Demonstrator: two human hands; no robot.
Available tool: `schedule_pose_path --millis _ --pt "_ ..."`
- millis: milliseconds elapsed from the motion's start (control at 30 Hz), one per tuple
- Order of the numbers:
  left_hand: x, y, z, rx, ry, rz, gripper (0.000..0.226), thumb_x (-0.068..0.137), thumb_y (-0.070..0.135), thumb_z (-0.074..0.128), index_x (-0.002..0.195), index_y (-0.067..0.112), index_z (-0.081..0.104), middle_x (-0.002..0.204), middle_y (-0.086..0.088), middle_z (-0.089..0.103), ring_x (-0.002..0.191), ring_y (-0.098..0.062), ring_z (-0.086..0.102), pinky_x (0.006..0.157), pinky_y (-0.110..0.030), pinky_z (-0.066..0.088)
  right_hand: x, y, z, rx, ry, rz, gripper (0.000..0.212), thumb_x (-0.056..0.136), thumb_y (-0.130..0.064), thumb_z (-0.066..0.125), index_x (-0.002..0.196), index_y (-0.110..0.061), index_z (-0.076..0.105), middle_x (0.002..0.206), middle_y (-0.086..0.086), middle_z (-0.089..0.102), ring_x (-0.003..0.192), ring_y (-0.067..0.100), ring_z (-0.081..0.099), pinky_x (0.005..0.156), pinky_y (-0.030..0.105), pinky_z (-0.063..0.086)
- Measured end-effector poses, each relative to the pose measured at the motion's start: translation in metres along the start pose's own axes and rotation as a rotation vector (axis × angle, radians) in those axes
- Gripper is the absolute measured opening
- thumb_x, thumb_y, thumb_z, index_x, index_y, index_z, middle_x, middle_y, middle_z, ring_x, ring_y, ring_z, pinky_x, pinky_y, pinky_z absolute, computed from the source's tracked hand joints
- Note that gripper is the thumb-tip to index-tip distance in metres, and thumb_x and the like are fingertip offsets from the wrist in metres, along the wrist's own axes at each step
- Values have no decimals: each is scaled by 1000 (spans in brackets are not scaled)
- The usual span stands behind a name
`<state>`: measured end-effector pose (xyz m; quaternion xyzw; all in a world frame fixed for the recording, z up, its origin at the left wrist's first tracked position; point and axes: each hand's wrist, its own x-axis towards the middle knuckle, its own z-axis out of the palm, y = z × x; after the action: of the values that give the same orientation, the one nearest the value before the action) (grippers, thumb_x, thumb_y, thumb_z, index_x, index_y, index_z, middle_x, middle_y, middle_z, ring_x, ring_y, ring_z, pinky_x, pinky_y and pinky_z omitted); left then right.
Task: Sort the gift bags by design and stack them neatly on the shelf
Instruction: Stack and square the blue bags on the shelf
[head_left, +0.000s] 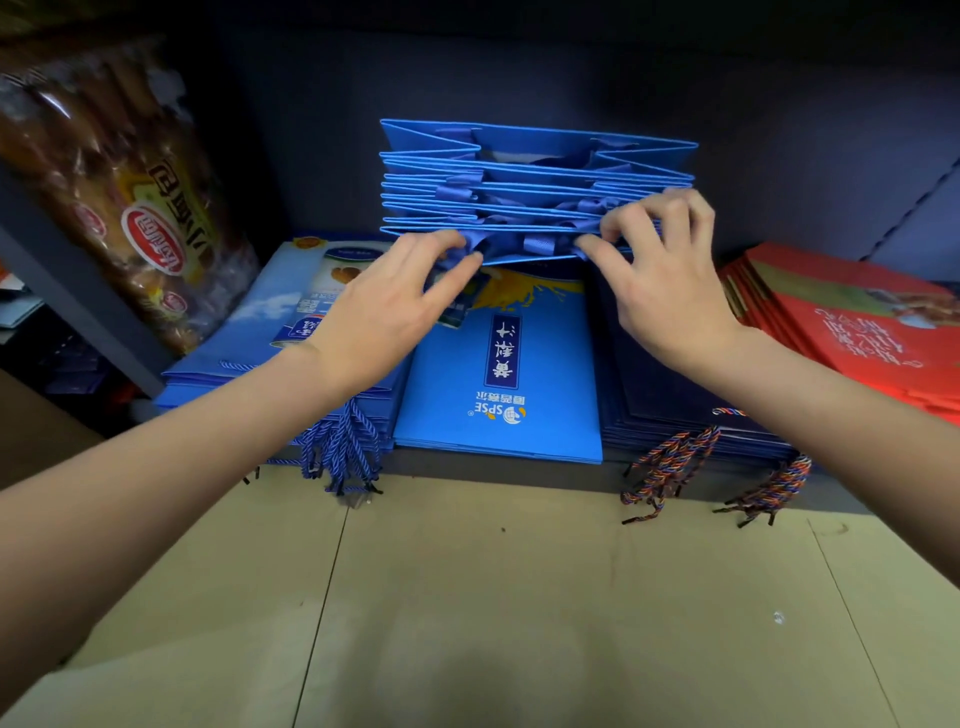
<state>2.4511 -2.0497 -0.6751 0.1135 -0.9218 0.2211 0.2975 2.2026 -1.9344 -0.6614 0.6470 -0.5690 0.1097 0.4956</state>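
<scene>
Fingers of both hands, left hand (384, 306) and right hand (660, 280), pinch the upright bright-blue folded paper gift bags (535, 176); a loosened pinch lets them fan over the shelf (498, 470) front edge.

Dark grey shelf back wall (779, 104) in dim light; tan cardboard sheets (519, 597) lie flat in the foreground; packaged bread (119, 197) leans at left.
</scene>
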Motion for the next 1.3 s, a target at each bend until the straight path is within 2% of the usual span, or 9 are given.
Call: schedule_pose_path --millis 100,167,333,567,767,867,967,1133,1300 --pt "9 -2 8 97 -5 56 40 84 -8 47 124 -2 50 112 -18 58 97 -30 40 75 -43 47 -1 0 0 5 11 -23 36 75 11 46 102 -6 64 93 10 61 94 29 36 90 44 28" --pt "14 0 9 190 -1 51 35 85 -4 47 118 3 56 93 -8 64 91 -25 38 71 -36 34 -4 0 0 19 20 -40 36 79 10 42 102 -7 64 93 9 62 94 29 37 91 45 28" --pt "28 10 6 432 -52 19 30 80 -3 35 101 8 53 59 3 49 83 -21 33 68 -30 24 -4 4 3 72 93 -38 48 76 13 46 113 -14 59 91 6 61 93 27 39 96 46 29" --pt "23 6 9 431 6 -19 26 80 -1 43 103 10 51 65 3 51 85 -20 35 70 -31 26 -2 2 1 133 66 4 43 73 16 44 100 -10 66 89 10 61 92 27 38 92 45 28" --pt "19 -3 6 212 99 19 37 80 1 57 115 9 49 95 -4 63 87 -24 46 68 -34 37 4 -3 -2 80 -30 47 40 68 12 41 96 -5 64 91 13 58 94 27 35 92 46 25" --pt "18 -4 0 66 102 -4 36 82 -3 55 115 7 45 110 -11 56 79 -33 55 64 -40 49 2 0 -2 102 -10 43 41 71 13 40 99 -6 64 91 11 59 95 28 35 95 47 25" --pt "19 -5 -2 -13 80 -56 36 79 -7 57 110 8 43 108 -10 43 73 -34 54 63 -42 49 0 2 -1 158 45 49 47 74 16 42 108 -11 61 88 11 60 93 28 37 95 46 26" --pt "19 -8 4 175 80 42 29 83 -2 60 110 9 57 96 -4 64 90 -24 44 72 -33 32 3 -1 -1 121 19 -15 59 79 14 40 122 -22 57 89 11 56 90 27 38 97 48 26" --pt "19 -1 10 311 115 64 19 90 5 53 98 15 67 94 2 66 95 -20 43 78 -31 31 10 -16 -4 49 -59 -32 48 76 3 37 107 -19 65 102 9 46 91 27 36 96 46 24"
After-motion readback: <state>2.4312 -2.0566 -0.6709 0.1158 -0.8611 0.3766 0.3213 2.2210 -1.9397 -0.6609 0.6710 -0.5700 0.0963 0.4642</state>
